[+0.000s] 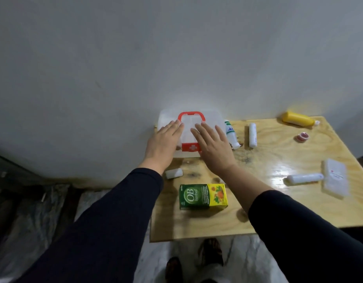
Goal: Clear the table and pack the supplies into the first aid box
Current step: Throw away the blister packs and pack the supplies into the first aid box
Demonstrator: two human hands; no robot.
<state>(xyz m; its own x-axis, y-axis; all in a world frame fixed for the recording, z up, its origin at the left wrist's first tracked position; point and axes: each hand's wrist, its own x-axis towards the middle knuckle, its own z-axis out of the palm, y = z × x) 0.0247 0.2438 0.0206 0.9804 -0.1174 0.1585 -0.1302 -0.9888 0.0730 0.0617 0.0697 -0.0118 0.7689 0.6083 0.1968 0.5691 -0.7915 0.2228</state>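
A white first aid box (212,117) with a red handle and a red cross latch stands shut at the table's far left corner, against the wall. My left hand (163,141) lies flat on its lid at the left, fingers spread. My right hand (214,148) lies flat over the lid's right side, partly covering the latch. Neither hand holds anything. Supplies lie around: a green and yellow OB herbal carton (203,197), a small white roll (174,173), a white bottle with green print (231,135), two white bandage rolls (252,135) (304,178).
On the wooden table (278,205) also lie a yellow bottle (298,119) at the far right, a small red and white jar (303,137) and a flat white packet (335,180) near the right edge. My feet and a pale floor show below the table's near edge.
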